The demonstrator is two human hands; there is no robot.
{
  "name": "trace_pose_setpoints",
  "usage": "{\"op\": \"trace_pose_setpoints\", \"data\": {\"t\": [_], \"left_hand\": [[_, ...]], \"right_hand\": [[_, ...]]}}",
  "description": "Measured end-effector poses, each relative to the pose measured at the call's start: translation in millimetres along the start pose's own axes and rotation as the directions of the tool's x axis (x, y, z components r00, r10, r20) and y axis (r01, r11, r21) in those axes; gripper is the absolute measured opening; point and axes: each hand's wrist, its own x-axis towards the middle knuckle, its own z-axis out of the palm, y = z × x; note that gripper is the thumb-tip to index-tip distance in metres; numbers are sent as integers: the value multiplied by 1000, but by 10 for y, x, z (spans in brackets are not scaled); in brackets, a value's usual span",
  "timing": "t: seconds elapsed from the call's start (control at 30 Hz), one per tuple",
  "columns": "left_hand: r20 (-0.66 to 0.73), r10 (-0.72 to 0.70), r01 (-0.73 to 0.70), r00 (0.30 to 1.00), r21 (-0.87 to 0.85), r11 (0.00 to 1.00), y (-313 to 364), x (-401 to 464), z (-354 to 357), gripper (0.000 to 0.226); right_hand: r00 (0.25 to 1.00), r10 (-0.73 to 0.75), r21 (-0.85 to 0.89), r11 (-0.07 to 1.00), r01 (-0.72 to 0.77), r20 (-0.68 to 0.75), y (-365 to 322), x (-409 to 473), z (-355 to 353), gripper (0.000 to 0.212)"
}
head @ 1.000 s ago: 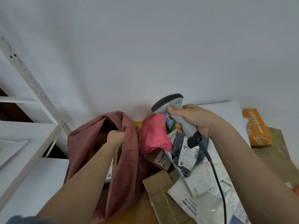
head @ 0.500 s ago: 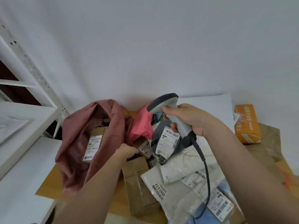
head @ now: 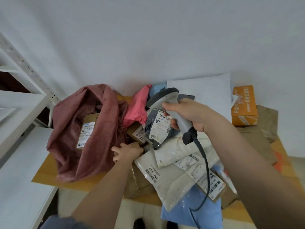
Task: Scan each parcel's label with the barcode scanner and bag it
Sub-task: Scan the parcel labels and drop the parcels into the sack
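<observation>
My right hand (head: 189, 113) grips a grey barcode scanner (head: 166, 100) by its handle. Its head points left and down over a grey poly parcel (head: 165, 134) whose white label faces up. The scanner's black cable (head: 204, 162) hangs over the pile. My left hand (head: 127, 152) reaches low in the middle, fingers spread and loosely bent, touching the near edge of a small brown box (head: 136, 133). Left of it slumps a dusty-red cloth bag (head: 69, 138), mouth open, with a labelled brown box (head: 88, 128) inside.
Parcels are heaped on a cardboard sheet (head: 42, 172): a pink bag (head: 137, 108), white poly mailers (head: 166, 177), a blue one (head: 189, 210), a white flat one (head: 198, 91), an orange box (head: 244, 106). White shelving (head: 19, 113) stands on the left, a wall behind.
My left hand has come out of the cloth bag, leaving the labelled box inside, and moved right and down to the small brown box. The scanner stays over the grey parcel.
</observation>
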Motion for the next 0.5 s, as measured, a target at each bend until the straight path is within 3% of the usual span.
{"op": "trace_pose_setpoints", "data": {"t": [0.37, 0.5], "left_hand": [[-114, 161, -162, 980, 2, 987, -73, -283, -687, 97], [-85, 249, -253, 965, -42, 967, -5, -294, -865, 118]], "right_hand": [[1000, -21, 45, 999, 20, 16, -179, -104, 173, 18], [999, -38, 28, 999, 37, 30, -260, -103, 273, 18]]}}
